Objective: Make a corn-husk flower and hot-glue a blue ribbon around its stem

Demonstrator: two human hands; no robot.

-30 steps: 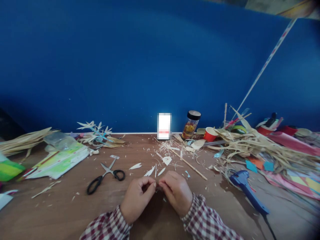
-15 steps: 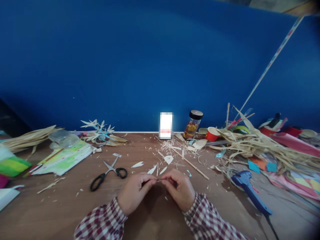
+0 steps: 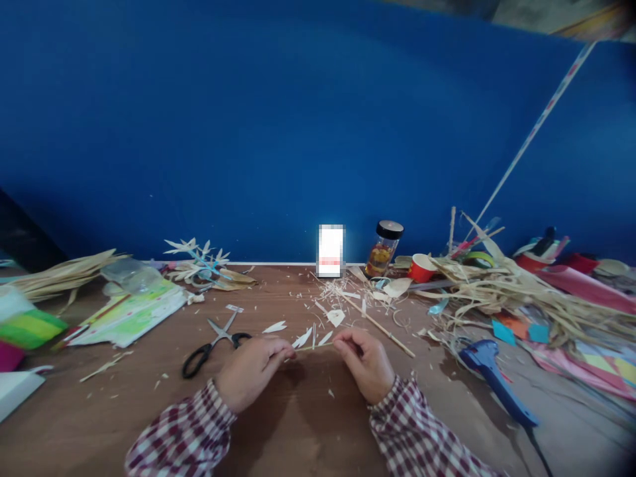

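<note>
A thin straw-coloured strip (image 3: 315, 347) stretches between my two hands above the brown table (image 3: 298, 424). One end is pinched in the closed fingers of my left hand (image 3: 261, 368). At the other end, the thumb and fingertips of my right hand (image 3: 365, 361) close on it. Black-handled scissors (image 3: 214, 341) lie with blades spread, just left of my left hand. Behind the strip are several pale, leaf-shaped pieces (image 3: 301, 338) and a heap of fine shavings (image 3: 334, 289). A thin stick (image 3: 380, 326) lies beyond my right hand.
A blue glue gun (image 3: 497, 381) lies on the right, its cord running forward. Behind it sprawls a pile of dried husk strips (image 3: 517, 291). A jar (image 3: 382, 248) and a red paper cup (image 3: 422, 267) stand at the back. Green-stained paper (image 3: 134, 315) lies left.
My hands have moved apart, the left one to the left and the right one slightly to the right. More of the strip now shows between them.
</note>
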